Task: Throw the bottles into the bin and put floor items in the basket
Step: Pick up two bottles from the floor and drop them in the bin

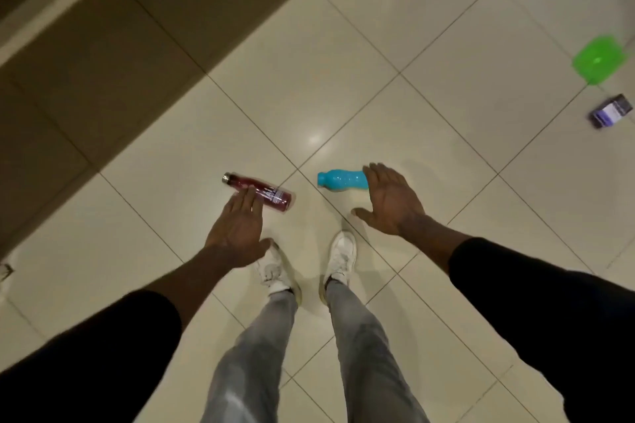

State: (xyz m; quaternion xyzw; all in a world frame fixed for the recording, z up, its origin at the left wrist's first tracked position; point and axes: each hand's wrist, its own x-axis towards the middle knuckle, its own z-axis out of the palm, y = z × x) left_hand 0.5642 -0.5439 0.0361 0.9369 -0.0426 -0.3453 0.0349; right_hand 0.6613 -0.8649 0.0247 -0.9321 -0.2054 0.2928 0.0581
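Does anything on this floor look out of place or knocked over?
Yes. A maroon bottle and a blue bottle lie on their sides by the shoes; a green plastic item and a small purple box sit loose farther right. No spill shows.

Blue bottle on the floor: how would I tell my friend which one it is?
Look at the pale tiled floor just ahead of the person's white shoes. Two bottles lie on their sides there; it is the one by the right hand. The blue bottle is bright turquoise plastic, while its neighbour, the red bottle, is dark with a silver cap.
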